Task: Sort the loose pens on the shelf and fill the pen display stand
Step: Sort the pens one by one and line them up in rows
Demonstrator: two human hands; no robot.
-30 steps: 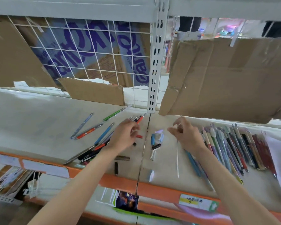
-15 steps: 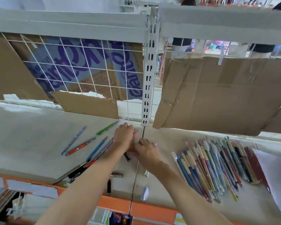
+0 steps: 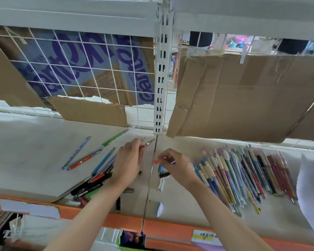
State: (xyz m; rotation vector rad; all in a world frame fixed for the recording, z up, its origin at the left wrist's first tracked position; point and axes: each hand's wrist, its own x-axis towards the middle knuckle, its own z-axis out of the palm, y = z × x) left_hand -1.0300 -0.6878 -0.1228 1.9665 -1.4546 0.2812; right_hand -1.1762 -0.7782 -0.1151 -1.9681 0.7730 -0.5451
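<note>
Pinching a slim pen with a red grip and metal tip (image 3: 147, 143), the left hand (image 3: 128, 163) curls its fingers round the barrel so the tip sticks out past the knuckles toward the white slotted upright (image 3: 160, 84). Just across the seam between the two shelf boards, the right hand (image 3: 177, 166) pinches a small red piece (image 3: 159, 159) between thumb and forefinger; what that piece is cannot be told. The two hands are near each other but apart. Under and beside the left wrist lies a loose heap of dark and red pens (image 3: 91, 185), with a blue pen (image 3: 102, 161), an orange-red pen (image 3: 83, 159), a pale blue pen (image 3: 76, 152) and a green pen (image 3: 114, 137) scattered further out on the pale shelf (image 3: 25, 151). Right of the right hand, a sorted row of pens (image 3: 243, 176) lies side by side. Small caps and bits (image 3: 163, 175) rest near the seam. Brown cardboard (image 3: 243, 98) hangs behind.
</note>
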